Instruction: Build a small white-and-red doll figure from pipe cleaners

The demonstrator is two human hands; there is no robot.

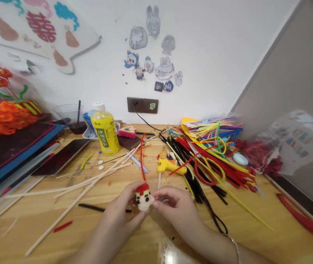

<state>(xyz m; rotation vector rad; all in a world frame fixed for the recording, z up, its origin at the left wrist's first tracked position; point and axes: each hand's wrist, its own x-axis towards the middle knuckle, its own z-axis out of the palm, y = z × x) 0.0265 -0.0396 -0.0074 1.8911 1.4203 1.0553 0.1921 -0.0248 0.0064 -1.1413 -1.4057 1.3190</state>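
Cream fuzzy red-capped figure (143, 198): upright, nearer left hand.
Left hand (119, 216): fingers closed around it.
Right hand (175, 211): fingertips pinching its side.

A red double-happiness character, 囍 (41, 26), stands on a cream fan-shaped paper cutout (46, 49) on the wall. Green Chinese characters, the first legible as 冰, run down the label (102, 138) of a yellow plastic drink bottle (105, 121). Print on a clear plastic bag (291, 146) at right is too small to read.
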